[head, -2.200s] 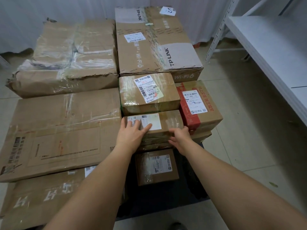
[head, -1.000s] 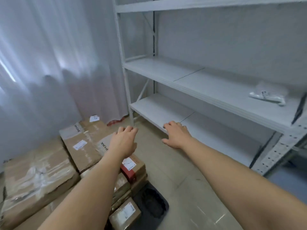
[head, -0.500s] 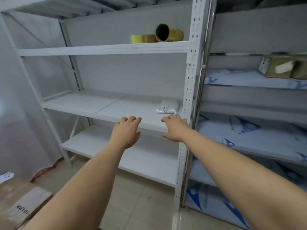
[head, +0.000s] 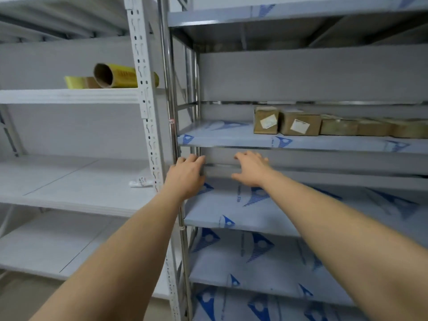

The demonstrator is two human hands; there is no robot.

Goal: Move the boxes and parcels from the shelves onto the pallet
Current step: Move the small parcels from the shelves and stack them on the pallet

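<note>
Several brown cardboard boxes stand in a row on a blue-film shelf [head: 231, 140] at the upper right; the nearest two [head: 265, 120] [head: 300, 124] carry white labels. My left hand [head: 186, 176] and my right hand [head: 251, 169] are stretched out in front of me below that shelf, both empty with fingers spread. The boxes lie above and to the right of my right hand, well apart from it. A small white parcel [head: 141, 182] lies on the white shelf [head: 69, 193] just left of my left hand. The pallet is out of view.
A perforated white upright [head: 148, 126] and a metal post [head: 171, 126] divide the two shelf units. Yellow tape rolls [head: 115, 76] sit on the upper left shelf. Lower blue-film shelves [head: 254, 262] hold nothing visible.
I let go of the box on the pallet stack and turned right to the shelves. The view has swung further right, and both empty hands now reach toward the blue-film shelf unit.
</note>
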